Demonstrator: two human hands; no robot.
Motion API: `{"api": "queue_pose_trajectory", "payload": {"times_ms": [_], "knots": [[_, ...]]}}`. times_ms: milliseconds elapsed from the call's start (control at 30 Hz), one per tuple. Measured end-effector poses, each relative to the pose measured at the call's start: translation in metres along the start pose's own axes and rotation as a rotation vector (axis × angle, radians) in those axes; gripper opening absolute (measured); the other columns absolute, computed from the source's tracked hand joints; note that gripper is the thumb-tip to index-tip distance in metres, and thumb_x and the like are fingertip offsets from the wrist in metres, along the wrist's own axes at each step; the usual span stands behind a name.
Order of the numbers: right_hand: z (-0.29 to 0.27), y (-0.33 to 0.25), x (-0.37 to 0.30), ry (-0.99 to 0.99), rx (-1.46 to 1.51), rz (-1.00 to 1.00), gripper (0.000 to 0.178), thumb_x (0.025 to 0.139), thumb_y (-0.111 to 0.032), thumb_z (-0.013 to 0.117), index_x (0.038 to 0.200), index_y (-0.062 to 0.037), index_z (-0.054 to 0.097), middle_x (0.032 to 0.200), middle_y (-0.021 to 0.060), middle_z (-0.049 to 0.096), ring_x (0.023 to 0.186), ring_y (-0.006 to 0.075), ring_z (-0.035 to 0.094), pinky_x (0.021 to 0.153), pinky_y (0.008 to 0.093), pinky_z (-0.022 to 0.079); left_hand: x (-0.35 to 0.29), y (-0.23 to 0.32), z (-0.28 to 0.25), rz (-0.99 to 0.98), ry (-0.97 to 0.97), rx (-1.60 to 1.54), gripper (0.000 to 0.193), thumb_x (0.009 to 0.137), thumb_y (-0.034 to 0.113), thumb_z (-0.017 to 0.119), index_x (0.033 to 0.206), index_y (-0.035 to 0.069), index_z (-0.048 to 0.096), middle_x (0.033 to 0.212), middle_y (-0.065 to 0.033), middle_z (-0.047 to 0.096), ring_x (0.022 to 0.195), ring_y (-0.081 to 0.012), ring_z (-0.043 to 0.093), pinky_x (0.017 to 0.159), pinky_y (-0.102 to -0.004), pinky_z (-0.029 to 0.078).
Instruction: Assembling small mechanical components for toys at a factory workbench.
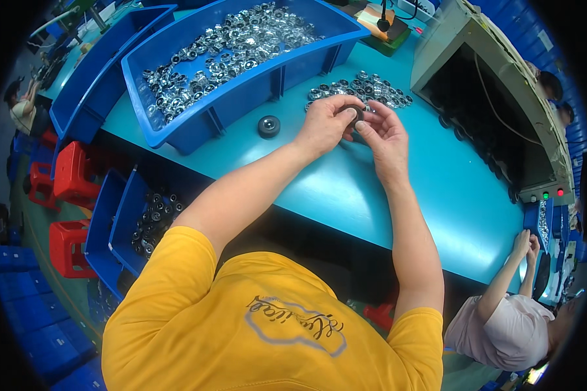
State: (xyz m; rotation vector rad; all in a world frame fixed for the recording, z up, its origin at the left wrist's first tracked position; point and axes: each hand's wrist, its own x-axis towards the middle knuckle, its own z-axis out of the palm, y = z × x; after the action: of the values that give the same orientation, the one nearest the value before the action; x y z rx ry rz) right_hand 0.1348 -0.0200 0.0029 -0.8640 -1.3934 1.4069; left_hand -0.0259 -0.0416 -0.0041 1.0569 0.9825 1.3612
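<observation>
Both of my hands meet over the teal tabletop, with their fingers closed on a small black tyre [354, 115]. My left hand [322, 125] pinches it from the left, and my right hand [389, 138] grips its right side with thumb and fingers. Whether a hub sits inside the tyre is hidden by my fingers. Just beyond my hands lies a loose pile of shiny silver wheel hubs [379, 91]. A black wheel with a silver centre [269, 126] rests on the table left of my left hand.
A large blue bin [176, 144] of silver hubs stands at the back left. A beige machine [430, 49] with a dark opening and a row of black tyres stands at right. Lower left are a bin of wheels [155, 218] and red stools [72, 247]. A co-worker [502, 326] works at right.
</observation>
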Motion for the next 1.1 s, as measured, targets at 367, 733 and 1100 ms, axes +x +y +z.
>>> {"api": "queue_pose_trajectory", "payload": {"times_ms": [367, 733, 1100], "knots": [[-0.01, 0.003, 0.007, 0.031, 0.172, 0.052, 0.043, 0.091, -0.009, 0.072, 0.129, 0.0047, 0.058, 0.113, 0.0116, 0.066, 0.1, 0.0159, 0.065, 0.085, 0.0287, 0.057, -0.003, 0.001, 0.006, 0.195, -0.113, 0.181, 0.055, 0.088, -0.008, 0.063, 0.14, 0.005, 0.054, 0.118, -0.0064, 0.064, 0.099, -0.0124, 0.064, 0.086, -0.0276, 0.056], [-0.015, 0.008, 0.006, 0.06, 0.094, 0.13, 0.031, 0.088, -0.009, 0.076, 0.115, 0.0033, 0.067, 0.104, 0.0095, 0.071, 0.09, 0.014, 0.066, 0.079, 0.0272, 0.056, -0.009, 0.001, 0.005, 0.419, -0.084, 0.614, 0.052, 0.086, -0.002, 0.068, 0.136, 0.003, 0.057, 0.118, -0.0139, 0.065, 0.097, -0.0229, 0.066, 0.087, -0.0317, 0.053], [-0.012, 0.003, 0.002, 0.054, 0.05, 0.065, 0.029, 0.089, -0.008, 0.076, 0.114, 0.0027, 0.068, 0.105, 0.0104, 0.071, 0.093, 0.0152, 0.068, 0.082, 0.0289, 0.057, -0.011, -0.003, 0.004, 0.508, -0.076, 0.694, 0.051, 0.088, -0.003, 0.067, 0.137, 0.003, 0.055, 0.117, -0.0132, 0.065, 0.1, -0.0244, 0.067, 0.089, -0.0327, 0.054]]}}
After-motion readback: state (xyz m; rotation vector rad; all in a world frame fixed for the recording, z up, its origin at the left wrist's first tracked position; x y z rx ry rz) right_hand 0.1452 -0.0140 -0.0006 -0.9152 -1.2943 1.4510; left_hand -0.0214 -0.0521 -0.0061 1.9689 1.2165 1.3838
